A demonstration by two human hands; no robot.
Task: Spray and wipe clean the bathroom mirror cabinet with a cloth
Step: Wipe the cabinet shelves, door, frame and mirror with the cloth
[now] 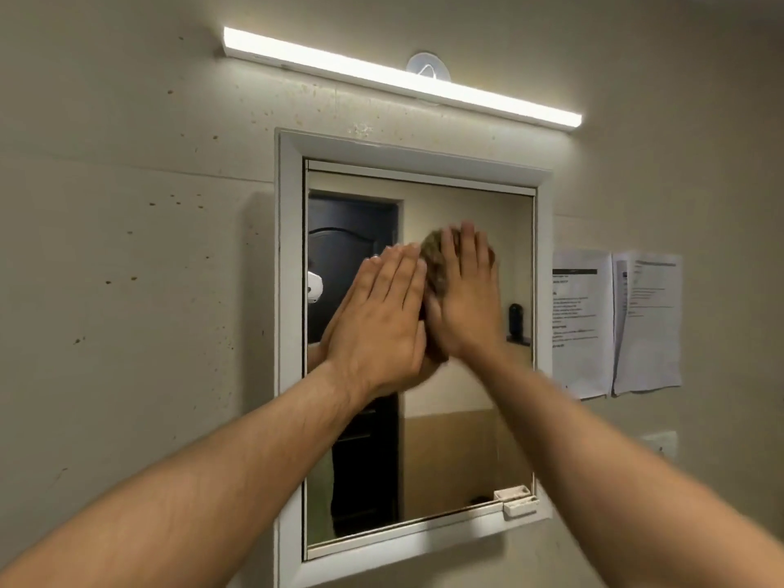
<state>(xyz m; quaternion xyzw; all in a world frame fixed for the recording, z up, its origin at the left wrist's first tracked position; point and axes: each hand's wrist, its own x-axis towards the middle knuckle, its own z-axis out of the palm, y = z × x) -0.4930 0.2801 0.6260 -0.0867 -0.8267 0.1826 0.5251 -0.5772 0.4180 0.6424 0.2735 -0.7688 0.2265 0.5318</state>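
Note:
The mirror cabinet (290, 290) hangs on the wall in a white frame, and its mirror door (458, 439) is closed. My left hand (382, 316) lies flat against the glass near the middle, fingers straight and together. My right hand (464, 299) is flat on the glass just to its right, fingers straight and slightly blurred. A brownish rounded shape (432, 256) shows between and behind the hands; I cannot tell whether it is a cloth or a reflection. No spray bottle is in view.
A lit white light bar (399, 78) runs above the cabinet. Two printed sheets (615, 324) are stuck to the wall on the right, with a wall socket (659, 445) below them. A small white catch (517, 500) sits at the mirror's lower right corner. The wall is speckled with stains.

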